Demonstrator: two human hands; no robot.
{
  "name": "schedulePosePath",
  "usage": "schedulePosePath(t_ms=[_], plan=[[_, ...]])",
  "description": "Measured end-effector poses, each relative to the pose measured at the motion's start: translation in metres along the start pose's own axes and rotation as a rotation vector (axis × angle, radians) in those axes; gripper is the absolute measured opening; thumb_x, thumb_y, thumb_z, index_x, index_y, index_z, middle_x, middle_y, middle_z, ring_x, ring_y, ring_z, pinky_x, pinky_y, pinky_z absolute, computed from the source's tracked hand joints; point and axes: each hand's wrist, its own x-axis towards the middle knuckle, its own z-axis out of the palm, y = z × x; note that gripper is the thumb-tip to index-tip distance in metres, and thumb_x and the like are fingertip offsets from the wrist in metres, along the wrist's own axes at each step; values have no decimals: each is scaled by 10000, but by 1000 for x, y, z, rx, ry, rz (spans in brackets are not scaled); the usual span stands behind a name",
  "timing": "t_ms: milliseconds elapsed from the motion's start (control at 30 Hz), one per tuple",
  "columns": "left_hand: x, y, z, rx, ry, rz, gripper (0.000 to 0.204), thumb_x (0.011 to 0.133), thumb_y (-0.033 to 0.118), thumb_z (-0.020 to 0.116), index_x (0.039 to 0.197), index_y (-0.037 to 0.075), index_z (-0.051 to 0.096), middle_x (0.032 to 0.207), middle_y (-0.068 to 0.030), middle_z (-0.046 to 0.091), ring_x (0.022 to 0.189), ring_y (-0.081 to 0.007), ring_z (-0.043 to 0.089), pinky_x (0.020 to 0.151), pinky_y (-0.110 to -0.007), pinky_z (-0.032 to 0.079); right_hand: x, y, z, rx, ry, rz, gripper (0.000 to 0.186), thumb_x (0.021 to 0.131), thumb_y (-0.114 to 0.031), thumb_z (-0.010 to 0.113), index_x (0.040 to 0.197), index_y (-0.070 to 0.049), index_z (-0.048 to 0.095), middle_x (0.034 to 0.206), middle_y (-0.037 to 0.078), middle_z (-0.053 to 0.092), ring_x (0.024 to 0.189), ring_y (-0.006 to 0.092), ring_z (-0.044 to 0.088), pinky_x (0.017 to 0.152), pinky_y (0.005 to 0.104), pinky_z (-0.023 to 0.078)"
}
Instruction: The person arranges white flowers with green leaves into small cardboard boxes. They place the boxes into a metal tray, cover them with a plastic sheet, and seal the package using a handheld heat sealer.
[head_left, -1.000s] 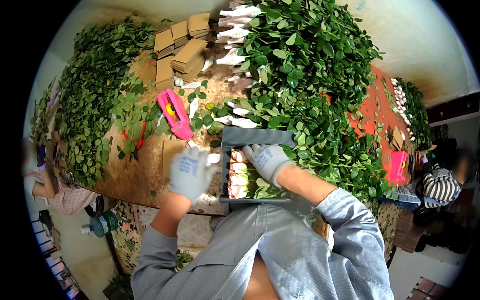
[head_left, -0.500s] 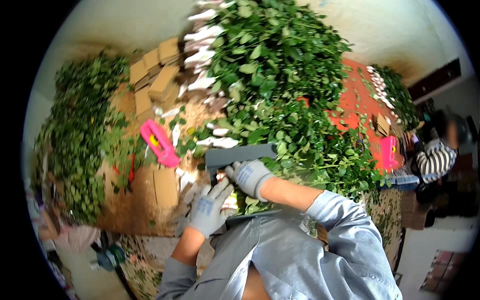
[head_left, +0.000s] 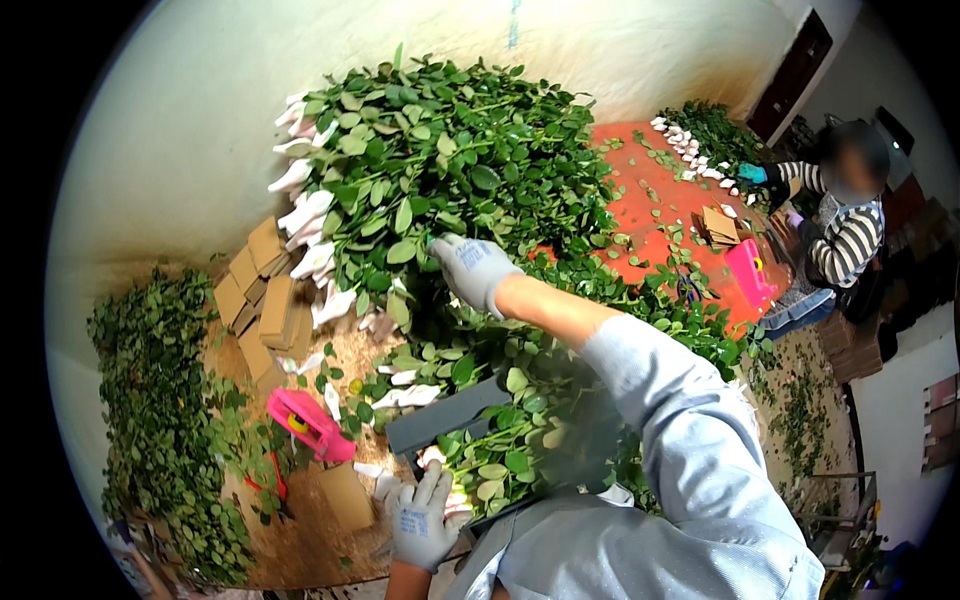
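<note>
Reaching across a leaf-strewn counter (head_left: 300, 545) in gray gloves, with hands well apart, spanning the gap between a heap of leafy stems (head_left: 450, 150) and a dark tray (head_left: 440, 415). Touching leaves on the heap's 6 o'clock side with the right hand (head_left: 470, 270), at 12 o'clock from the left; cannot tell whether closed on a stem or merely laid there, with fingertips partly lost in foliage. Resting the left hand (head_left: 422, 525), with thumb and fingers spread and no visible clench, against pale pink rose heads (head_left: 457, 497) at the tray's 8 o'clock end. Seen with the rose heads at 2 o'clock from the left hand and 6 o'clock from the right, so much nearer the left, and with tray and stems alike running lengthwise from 8 o'clock to 2. Showing, too, white-wrapped heads (head_left: 305, 212) along the heap's 9 o'clock edge, with foliage spreading toward 3. Also showing, at 10 o'clock from the left hand, a flat cardboard sheet (head_left: 345, 497) and, just beyond, a pink tool (head_left: 310, 430), with cardboard stacks (head_left: 283, 315) farther up. Including, at the frame's 3 o'clock, a co-worker (head_left: 835, 255) in striped sleeves.
</note>
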Motion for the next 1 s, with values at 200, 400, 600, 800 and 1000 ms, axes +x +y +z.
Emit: schedulePosePath(t_ms=[200, 400, 600, 800, 1000], plan=[[10, 5, -9, 17, -37, 14, 650, 738, 398, 754, 1262, 30, 640, 1398, -184, 578, 962, -376, 594, 934, -473, 463, 67, 29, 13, -153, -41, 206, 340, 963, -120, 529, 1288, -41, 587, 1249, 194, 640, 1154, 362, 656, 925, 443, 552], [-6, -10, 9, 95, -40, 32, 676, 816, 414, 734, 1364, 41, 603, 1481, -145, 539, 1258, -468, 515, 1093, -558, 373, 72, 28, 29, -358, -143, 149, 383, 921, -120, 624, 1296, -43, 607, 1291, 185, 634, 1128, 346, 675, 873, 436, 576], [-2, -12, 12, 134, 12, 100, 708, 812, 456, 737, 1368, 42, 598, 1463, -162, 549, 1185, -421, 561, 1073, -565, 381, 81, 64, 52, -221, 47, -71, 386, 1021, -337, 499, 1113, 4, 653, 1060, 256, 691, 933, 432, 688, 829, 493, 559], [-7, -19, 15, 149, 26, 122, 715, 814, 467, 740, 1369, 42, 590, 1473, -178, 532, 1205, -416, 551, 1095, -570, 355, 71, 28, 37, -259, -24, 25, 289, 1004, -250, 519, 1160, -121, 726, 1222, 162, 605, 1127, 347, 616, 891, 453, 535], [-2, -14, 19, 114, -7, 109, 726, 821, 447, 739, 1397, 40, 563, 1508, -183, 495, 1278, -453, 506, 1105, -595, 348, 48, 33, 25, -236, 12, -18, 250, 952, -224, 561, 1048, -80, 741, 1173, 156, 610, 1099, 334, 611, 883, 454, 533]])
